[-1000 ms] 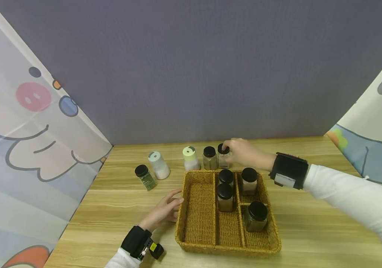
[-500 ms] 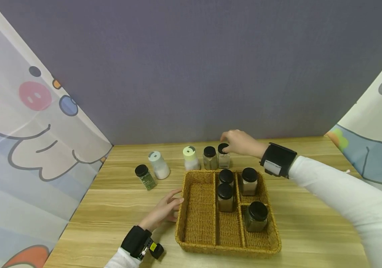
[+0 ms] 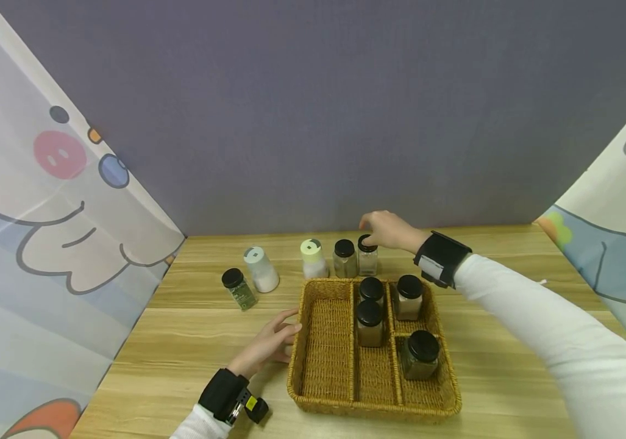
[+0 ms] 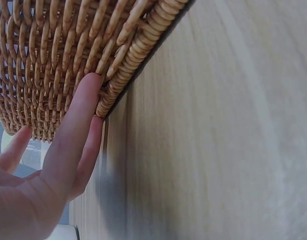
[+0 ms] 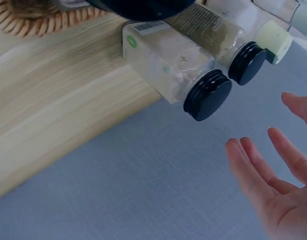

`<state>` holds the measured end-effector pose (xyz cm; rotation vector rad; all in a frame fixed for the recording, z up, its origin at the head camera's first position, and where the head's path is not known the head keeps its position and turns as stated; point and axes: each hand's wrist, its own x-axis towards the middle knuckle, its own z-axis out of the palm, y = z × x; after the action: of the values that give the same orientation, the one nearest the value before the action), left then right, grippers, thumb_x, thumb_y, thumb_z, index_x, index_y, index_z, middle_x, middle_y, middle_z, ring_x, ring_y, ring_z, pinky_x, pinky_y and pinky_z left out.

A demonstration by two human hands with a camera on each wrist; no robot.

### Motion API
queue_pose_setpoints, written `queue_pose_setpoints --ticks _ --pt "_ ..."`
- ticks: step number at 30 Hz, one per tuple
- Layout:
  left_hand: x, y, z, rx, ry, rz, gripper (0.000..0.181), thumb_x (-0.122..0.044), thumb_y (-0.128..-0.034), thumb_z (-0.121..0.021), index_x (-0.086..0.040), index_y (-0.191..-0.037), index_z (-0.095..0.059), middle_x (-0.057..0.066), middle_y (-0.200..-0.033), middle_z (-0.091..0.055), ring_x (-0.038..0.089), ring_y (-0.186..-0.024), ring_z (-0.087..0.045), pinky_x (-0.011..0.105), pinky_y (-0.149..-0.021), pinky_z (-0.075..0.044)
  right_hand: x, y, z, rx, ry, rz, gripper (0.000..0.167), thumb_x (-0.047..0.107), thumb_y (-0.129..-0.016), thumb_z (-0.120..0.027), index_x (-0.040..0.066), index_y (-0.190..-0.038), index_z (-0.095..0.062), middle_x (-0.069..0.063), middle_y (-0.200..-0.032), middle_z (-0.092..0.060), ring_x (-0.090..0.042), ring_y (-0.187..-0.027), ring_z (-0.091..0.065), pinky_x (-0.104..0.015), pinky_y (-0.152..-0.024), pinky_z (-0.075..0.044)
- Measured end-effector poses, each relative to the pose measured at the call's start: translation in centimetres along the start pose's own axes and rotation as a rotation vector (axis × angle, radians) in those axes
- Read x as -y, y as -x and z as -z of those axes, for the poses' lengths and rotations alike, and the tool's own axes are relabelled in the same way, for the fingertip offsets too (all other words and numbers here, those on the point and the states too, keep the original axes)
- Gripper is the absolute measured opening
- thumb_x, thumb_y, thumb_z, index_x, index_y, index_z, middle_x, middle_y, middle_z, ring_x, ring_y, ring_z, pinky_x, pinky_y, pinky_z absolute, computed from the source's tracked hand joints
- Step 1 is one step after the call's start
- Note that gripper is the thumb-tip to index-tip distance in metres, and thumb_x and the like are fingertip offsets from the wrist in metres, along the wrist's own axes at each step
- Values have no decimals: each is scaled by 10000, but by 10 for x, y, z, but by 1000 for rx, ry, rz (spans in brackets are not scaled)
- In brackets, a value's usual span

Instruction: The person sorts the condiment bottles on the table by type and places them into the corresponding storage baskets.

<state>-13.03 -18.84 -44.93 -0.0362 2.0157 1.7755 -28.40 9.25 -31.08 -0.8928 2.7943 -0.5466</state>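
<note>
My left hand (image 3: 270,343) touches the left outer wall of a wicker divided basket (image 3: 326,404). In the left wrist view its fairly straight fingers (image 4: 72,131) lie against the weave near the base. My right hand (image 3: 392,231) is over a clear jar (image 3: 367,261) with a black lid behind the basket. The right wrist view has that hand (image 5: 278,180) with fingers spread, apart from the lid and holding nothing. Close beside the jar stands a black-lidded spice jar (image 3: 345,262).
Left of those jars are a yellow-topped shaker (image 3: 313,261), a pale-blue-topped shaker (image 3: 262,271) and a green-labelled jar (image 3: 241,291). Inside the basket stand several black-lidded jars (image 3: 369,326), two in the middle section. A grey panel (image 3: 313,122) rises behind the table (image 3: 181,341).
My right hand has risen off the clear jar's lid and its fingers have let go; the forearm has swung left. The jar and my left hand stay in place.
</note>
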Motion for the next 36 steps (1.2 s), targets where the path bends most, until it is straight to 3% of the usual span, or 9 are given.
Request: queue_pose_setpoints --ticks 18,36 --pt "1 0 -2 0 -3 -9 660 -348 -867 -540 -95 -1391 -230 252 -1210 -448 255 -867 -599 423 -652 -528 -11 -16 -17 79 -12 -30 431 111 -797 -637 -67 -1168 -511 -238 -1189 -503 -378 -1103 -449 -442 -914 -397" --pt "0 0 -2 13 6 -11 645 -332 -878 -530 -93 -1393 -223 263 -1232 -423 285 -922 -583 423 -664 -526 -9 -23 -25 138 60 -40 411 95 -796 -643 -61 -1158 -529 -240 -1186 -503 -376 -1084 -463 -428 -881 -423"
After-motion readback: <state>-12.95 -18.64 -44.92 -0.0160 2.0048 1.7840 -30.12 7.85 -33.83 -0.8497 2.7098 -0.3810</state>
